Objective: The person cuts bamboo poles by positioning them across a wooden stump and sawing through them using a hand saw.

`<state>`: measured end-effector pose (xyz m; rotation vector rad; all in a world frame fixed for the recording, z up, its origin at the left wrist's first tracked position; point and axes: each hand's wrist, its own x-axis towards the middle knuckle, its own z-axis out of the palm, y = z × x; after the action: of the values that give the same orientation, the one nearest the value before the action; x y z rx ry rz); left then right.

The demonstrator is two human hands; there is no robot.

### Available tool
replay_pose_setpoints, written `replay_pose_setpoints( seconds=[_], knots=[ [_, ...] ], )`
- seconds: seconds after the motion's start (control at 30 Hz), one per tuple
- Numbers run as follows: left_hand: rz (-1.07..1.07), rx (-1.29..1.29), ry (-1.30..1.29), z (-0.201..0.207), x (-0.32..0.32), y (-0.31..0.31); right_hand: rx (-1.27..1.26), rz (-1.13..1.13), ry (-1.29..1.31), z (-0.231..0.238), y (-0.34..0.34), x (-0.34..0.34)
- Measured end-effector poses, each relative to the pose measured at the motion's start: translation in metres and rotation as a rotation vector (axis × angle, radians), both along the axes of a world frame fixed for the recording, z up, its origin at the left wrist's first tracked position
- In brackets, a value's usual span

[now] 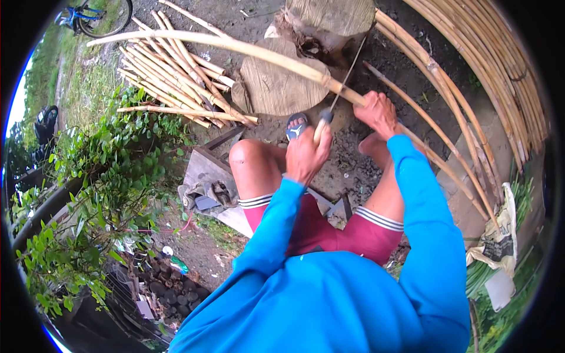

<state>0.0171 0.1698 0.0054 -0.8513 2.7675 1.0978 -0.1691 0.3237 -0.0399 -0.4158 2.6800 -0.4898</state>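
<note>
My left hand (307, 154) is closed around the pale handle of a long-bladed knife (353, 67). Its blade appears as a thin line, pointing up and away, and crosses a long bamboo pole (259, 54). Whether the edge bites into the pole cannot be told. My right hand (379, 115) grips that pole just right of the blade. From there the pole runs far left over a cut log (282, 88) and also passes back toward the lower right. Both hands are in front of my bent knees.
Cut bamboo lengths (176, 70) lie piled at the far left. Many long poles (488, 53) lean along the right side. Another stump (335, 15) stands beyond the log. Leafy plants (118, 170) grow at the left. A cloth (206, 193) lies by my left knee.
</note>
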Motion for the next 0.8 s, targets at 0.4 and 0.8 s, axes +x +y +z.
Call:
replay_pose_setpoints(
  seconds=[0.4,0.8],
  knots=[
    [0.07,0.204,0.08,0.004,0.041,0.003,0.049,0.004,-0.086,0.007,0.003,-0.01],
    [0.054,0.132,0.003,0.019,0.031,-0.002,0.052,0.02,0.021,0.002,0.003,-0.003]
  ],
)
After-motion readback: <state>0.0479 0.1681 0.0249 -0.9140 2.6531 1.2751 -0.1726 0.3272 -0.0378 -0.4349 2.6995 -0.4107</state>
